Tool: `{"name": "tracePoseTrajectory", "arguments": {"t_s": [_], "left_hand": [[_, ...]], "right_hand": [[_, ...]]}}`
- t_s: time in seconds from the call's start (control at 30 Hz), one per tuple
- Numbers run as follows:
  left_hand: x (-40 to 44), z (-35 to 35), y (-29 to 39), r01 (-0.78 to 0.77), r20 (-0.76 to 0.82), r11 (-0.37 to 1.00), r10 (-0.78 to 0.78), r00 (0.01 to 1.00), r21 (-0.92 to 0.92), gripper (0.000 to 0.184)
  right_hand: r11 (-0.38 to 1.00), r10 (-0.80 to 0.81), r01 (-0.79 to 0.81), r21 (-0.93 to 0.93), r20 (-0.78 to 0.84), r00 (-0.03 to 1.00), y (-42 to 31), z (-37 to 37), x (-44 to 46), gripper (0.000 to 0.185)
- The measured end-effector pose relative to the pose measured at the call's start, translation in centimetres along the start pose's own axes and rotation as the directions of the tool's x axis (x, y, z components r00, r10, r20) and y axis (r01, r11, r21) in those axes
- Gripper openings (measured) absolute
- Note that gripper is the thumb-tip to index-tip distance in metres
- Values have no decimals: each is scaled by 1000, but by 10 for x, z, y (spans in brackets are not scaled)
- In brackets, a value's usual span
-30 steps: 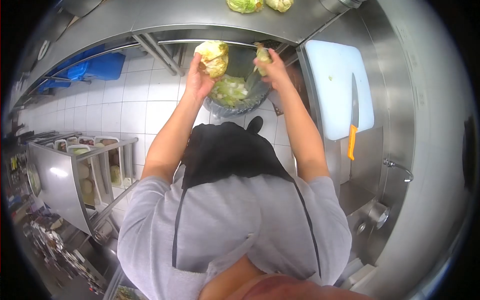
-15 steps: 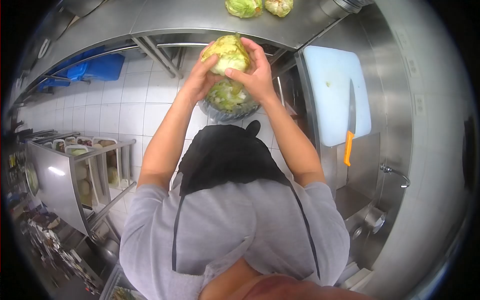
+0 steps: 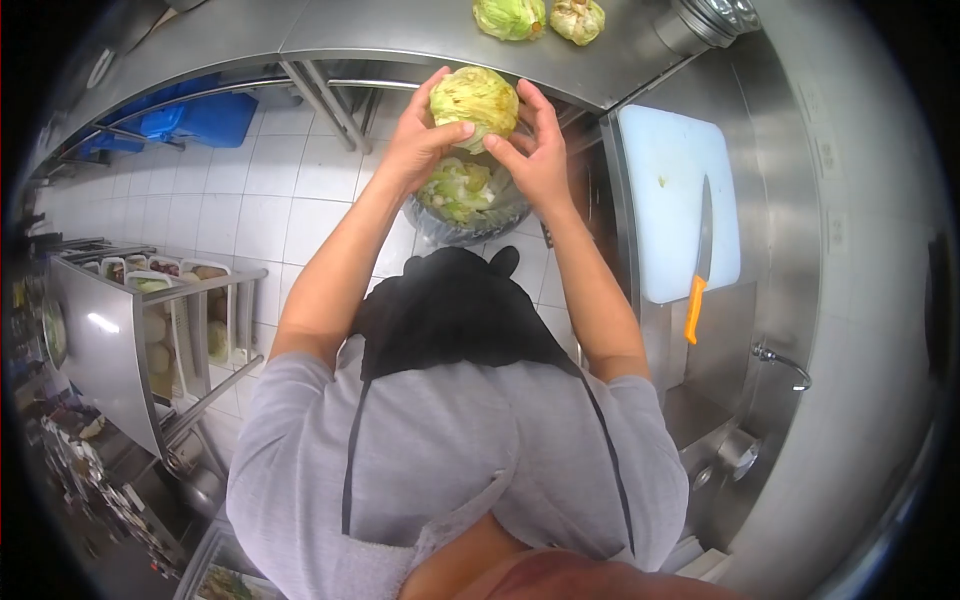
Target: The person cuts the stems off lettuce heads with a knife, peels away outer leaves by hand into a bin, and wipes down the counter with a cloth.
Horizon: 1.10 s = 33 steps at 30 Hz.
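Observation:
Between my two hands is a head of lettuce (image 3: 474,98), yellow-green with some brownish patches. My left hand (image 3: 425,140) grips its left side, the thumb lying across the lower front. On the other side my right hand (image 3: 538,150) has its thumb against the bottom and its fingers along the right edge. Below the lettuce, on the floor, stands a bin lined with a clear bag (image 3: 440,228). Loose lettuce leaves (image 3: 462,192) fill it, partly hidden by my hands.
On the steel counter (image 3: 380,35) ahead sit two more lettuce heads (image 3: 510,17) and metal containers (image 3: 695,25). To the right, an orange-handled knife (image 3: 704,240) rests on a blue cutting board (image 3: 670,200) near a tap (image 3: 785,365). A steel rack (image 3: 105,330) with food tubs stands left.
The lettuce has turned in my hands, showing a rounder, leafier side. My fingers have shifted around it, and the whole view has moved slightly.

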<state>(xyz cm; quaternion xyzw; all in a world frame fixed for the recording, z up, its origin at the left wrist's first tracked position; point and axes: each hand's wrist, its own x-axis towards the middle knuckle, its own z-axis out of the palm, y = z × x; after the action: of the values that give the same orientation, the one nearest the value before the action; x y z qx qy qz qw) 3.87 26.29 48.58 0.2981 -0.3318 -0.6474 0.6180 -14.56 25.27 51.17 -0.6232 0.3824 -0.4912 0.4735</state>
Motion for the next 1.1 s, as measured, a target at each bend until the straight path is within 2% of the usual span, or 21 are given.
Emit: {"name": "tracePoseTrajectory", "arguments": {"t_s": [0.03,0.1,0.2,0.33,0.4,0.5,0.53,0.6,0.7,0.77,0.8,0.83,0.93,1.03,1.1], "left_hand": [[1,0,-1,-4,-30,999,5,1000,37,93],[0,-1,-1,23,-37,998,-21,999,66,89],[1,-2,-3,50,-43,996,-47,998,80,84],[-3,-2,3,29,-63,975,-16,998,221,86],[-1,-12,-2,-37,-68,887,76,995,459,84],[-4,-12,0,-127,-27,680,211,977,722,86],[-5,-11,2,-155,-1,596,252,968,788,87],[-2,-19,-7,-159,-7,699,229,973,697,84],[-4,-18,-4,-99,-24,878,125,992,468,85],[-6,-18,-3,-50,-43,950,66,997,308,85],[-5,-20,-5,-37,-61,969,53,997,244,84],[-4,-21,-7,-24,-77,984,38,996,178,84],[0,-24,-8,-44,-19,994,46,999,105,79],[2,-30,-6,82,67,964,-67,995,-254,74],[7,-41,-14,137,90,918,-111,990,-371,78]], "right_hand": [[978,-130,132,-164,25,991,2,-1,3,76],[805,-359,379,-457,132,924,7,-5,11,68],[737,-356,426,-524,234,905,-4,-9,16,57],[886,-188,258,-386,211,959,-3,-11,21,50],[967,-68,109,-232,179,981,1,-10,23,47],[884,-101,182,-430,204,974,-12,1,25,39],[890,-87,166,-425,200,976,-11,2,25,37],[899,-61,137,-415,191,980,-6,0,31,32],[963,23,-5,-269,64,998,-5,-3,33,28],[956,-41,23,-291,-55,998,11,-6,40,24],[952,-74,35,-304,-115,991,19,-9,42,22],[953,7,-48,-300,-136,991,6,-4,38,21],[941,21,-41,-335,-61,998,4,0,32,25],[924,40,-103,-369,-176,984,41,-17,45,23],[888,26,-136,-440,-248,968,54,-25,50,21]]}}
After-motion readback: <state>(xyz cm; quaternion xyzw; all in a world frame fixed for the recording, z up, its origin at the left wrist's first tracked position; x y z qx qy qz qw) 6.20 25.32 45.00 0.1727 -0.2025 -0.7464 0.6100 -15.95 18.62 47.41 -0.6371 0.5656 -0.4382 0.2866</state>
